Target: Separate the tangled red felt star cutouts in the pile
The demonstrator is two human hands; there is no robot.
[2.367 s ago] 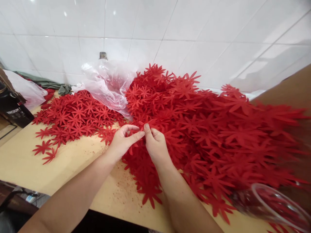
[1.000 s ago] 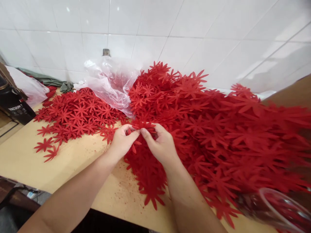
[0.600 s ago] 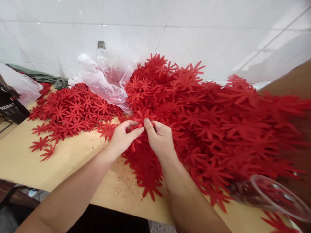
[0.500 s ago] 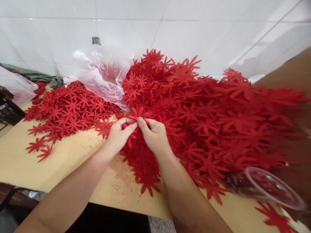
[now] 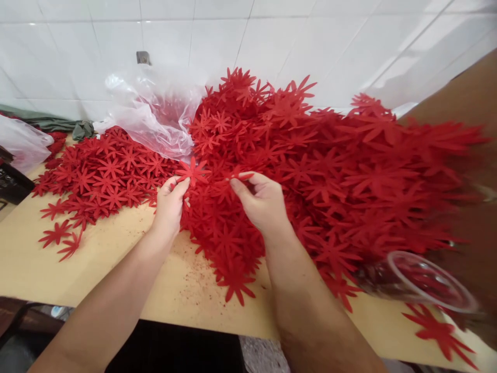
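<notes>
clearly, left grip (image 5: pixel 169 204) and right grip (image 5: pixel 267 204) each pinch a red flower (image 5: pixel 193 171) at thumb-tip

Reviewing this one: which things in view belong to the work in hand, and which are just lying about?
In the work:
left hand, pinching a red flower-shaped piece
right hand, pinching another red piece
larger red heap
smaller red heap, probably

Apparently lying about:
crumpled plastic bag
clear container on its side
green cloth
black box
</notes>
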